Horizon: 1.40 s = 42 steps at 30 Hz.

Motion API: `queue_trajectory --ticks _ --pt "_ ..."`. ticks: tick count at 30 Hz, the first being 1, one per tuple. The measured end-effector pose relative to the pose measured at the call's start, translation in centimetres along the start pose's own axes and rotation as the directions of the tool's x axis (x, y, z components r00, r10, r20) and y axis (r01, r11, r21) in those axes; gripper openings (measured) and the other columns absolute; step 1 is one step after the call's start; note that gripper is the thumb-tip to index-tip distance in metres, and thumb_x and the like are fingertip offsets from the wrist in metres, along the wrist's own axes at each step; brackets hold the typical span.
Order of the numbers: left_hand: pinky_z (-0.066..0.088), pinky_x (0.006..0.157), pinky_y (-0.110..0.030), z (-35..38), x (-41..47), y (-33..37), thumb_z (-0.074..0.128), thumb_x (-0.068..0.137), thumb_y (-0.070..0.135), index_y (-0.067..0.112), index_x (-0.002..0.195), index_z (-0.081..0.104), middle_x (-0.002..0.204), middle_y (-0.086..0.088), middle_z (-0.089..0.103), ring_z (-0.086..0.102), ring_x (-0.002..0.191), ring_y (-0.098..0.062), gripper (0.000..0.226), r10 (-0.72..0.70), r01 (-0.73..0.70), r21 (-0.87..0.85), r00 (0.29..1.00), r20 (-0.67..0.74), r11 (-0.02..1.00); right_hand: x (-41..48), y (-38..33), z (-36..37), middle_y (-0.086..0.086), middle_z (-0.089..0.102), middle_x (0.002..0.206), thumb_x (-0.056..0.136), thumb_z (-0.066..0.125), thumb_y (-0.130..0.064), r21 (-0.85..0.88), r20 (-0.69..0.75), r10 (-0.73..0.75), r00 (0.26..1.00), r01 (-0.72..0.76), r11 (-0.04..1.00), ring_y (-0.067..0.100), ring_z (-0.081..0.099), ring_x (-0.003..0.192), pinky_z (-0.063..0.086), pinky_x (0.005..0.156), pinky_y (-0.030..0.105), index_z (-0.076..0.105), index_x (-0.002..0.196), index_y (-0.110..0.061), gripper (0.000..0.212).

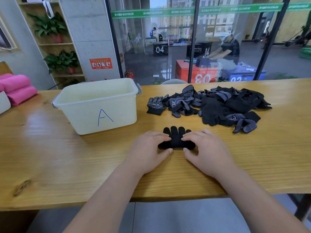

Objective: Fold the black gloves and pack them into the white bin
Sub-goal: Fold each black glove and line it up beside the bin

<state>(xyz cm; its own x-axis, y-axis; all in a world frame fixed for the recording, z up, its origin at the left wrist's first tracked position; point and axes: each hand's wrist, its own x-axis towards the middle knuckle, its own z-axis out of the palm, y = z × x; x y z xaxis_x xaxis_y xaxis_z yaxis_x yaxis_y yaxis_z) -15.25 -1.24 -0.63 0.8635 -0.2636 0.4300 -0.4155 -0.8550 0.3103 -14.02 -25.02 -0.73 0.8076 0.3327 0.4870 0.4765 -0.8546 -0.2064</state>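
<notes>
A black glove (176, 139) lies on the wooden table (67, 157) in front of me, its fingers pointing away and its cuff end rolled up. My left hand (148, 151) grips the roll's left end and my right hand (205, 150) grips its right end, thumbs under the near edge. A pile of several black gloves (213, 105) with white grip dots lies behind and to the right. The white bin (99, 105), marked with a blue "A", stands to the left of the hands; what I see of its inside is bare.
Pink rolled towels (18, 89) lie at the table's far left edge. A glass wall (193, 39) runs behind the table, with people and numbered boxes beyond it. A shelf with potted plants (55, 46) stands at the back left. The table's near edge is below my forearms.
</notes>
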Motion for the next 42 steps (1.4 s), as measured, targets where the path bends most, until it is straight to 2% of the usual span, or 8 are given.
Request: queue_trajectory --ticks 8,12,15,21,25,29,35,42 --pt "0.049 0.100 -0.026 -0.3 -0.1 -0.1 0.067 0.101 0.042 0.045 0.137 0.064 0.125 0.018 0.066 0.057 0.110 -0.001 0.036 -0.124 0.124 -0.153 0.992 0.008 0.980 -0.1 0.2 -0.3 -0.024 0.066 0.117 0.099 0.065 -0.035 0.124 0.017 0.042 0.999 -0.044 0.991 0.006 0.050 0.102 0.049 0.091 0.033 0.063 0.135 -0.042 0.038" --pt "0.045 0.099 -0.023 -0.8 -0.4 0.0 0.066 0.101 0.047 0.046 0.134 0.065 0.123 0.021 0.070 0.058 0.117 0.003 0.032 -0.187 0.184 -0.311 0.982 0.018 0.933 -0.2 0.4 -0.6 -0.023 0.056 0.110 0.100 0.062 -0.041 0.316 0.055 0.163 0.985 -0.172 0.933 -0.003 0.054 0.096 0.038 0.080 0.011 0.057 0.136 -0.053 0.038" --pt "0.046 0.095 -0.020 -0.9 -0.4 0.1 0.066 0.100 0.052 0.048 0.129 0.067 0.119 0.018 0.072 0.061 0.119 0.003 0.029 -0.218 0.219 -0.405 0.975 0.049 0.888 -0.2 0.5 -0.8 -0.021 0.059 0.107 0.100 0.062 -0.042 0.410 0.058 0.201 0.978 -0.207 0.888 0.001 0.057 0.096 0.040 0.081 0.016 0.061 0.130 -0.054 0.033" --pt "0.051 0.095 -0.030 -0.3 0.1 0.1 0.067 0.100 0.044 0.039 0.133 0.063 0.123 0.021 0.056 0.054 0.115 -0.002 0.033 -0.134 0.115 -0.200 0.988 -0.083 0.973 0.5 0.4 -0.1 -0.017 0.056 0.115 0.102 0.058 -0.049 0.181 -0.050 0.223 0.974 -0.210 0.961 0.005 0.049 0.103 0.043 0.080 0.024 0.061 0.136 -0.041 0.035" --pt "0.047 0.090 -0.033 -0.1 0.5 0.3 0.074 0.096 0.028 0.029 0.118 0.071 0.115 0.013 0.054 0.052 0.109 -0.014 0.022 0.033 -0.036 -0.008 0.976 -0.215 0.999 0.5 0.2 0.2 -0.011 0.060 0.121 0.100 0.067 -0.030 0.046 -0.187 0.091 0.978 -0.084 0.995 0.016 0.053 0.107 0.053 0.077 0.035 0.076 0.119 -0.030 0.021" --pt "0.045 0.087 -0.038 0.4 0.5 0.4 0.067 0.101 0.023 0.027 0.113 0.077 0.109 0.015 0.061 0.054 0.103 -0.014 0.016 0.135 -0.120 0.089 0.974 -0.184 0.989 0.2 -0.1 0.5 -0.012 0.073 0.114 0.096 0.069 -0.018 -0.024 -0.167 -0.040 0.985 0.036 0.999 0.018 0.058 0.101 0.056 0.084 0.039 0.081 0.114 -0.025 0.023" --pt "0.037 0.090 -0.029 0.6 0.4 0.3 0.052 0.106 0.044 0.031 0.133 0.073 0.123 0.020 0.060 0.054 0.112 -0.009 0.036 0.079 -0.075 0.084 0.996 -0.037 0.994 0.6 0.2 0.6 -0.021 0.074 0.114 0.098 0.061 -0.028 -0.002 -0.054 0.061 0.997 -0.062 0.998 0.015 0.058 0.104 0.055 0.085 0.041 0.078 0.118 -0.034 0.027" --pt "0.030 0.103 -0.026 0.6 0.0 0.0 0.062 0.104 0.031 0.034 0.139 0.067 0.134 0.019 0.060 0.047 0.128 -0.008 0.036 0.046 -0.042 0.057 0.996 -0.072 0.997 0.5 0.7 0.1 -0.025 0.068 0.099 0.097 0.054 -0.051 0.178 -0.010 0.137 0.990 -0.133 0.975 0.011 0.051 0.099 0.049 0.091 0.039 0.078 0.107 -0.041 0.028"
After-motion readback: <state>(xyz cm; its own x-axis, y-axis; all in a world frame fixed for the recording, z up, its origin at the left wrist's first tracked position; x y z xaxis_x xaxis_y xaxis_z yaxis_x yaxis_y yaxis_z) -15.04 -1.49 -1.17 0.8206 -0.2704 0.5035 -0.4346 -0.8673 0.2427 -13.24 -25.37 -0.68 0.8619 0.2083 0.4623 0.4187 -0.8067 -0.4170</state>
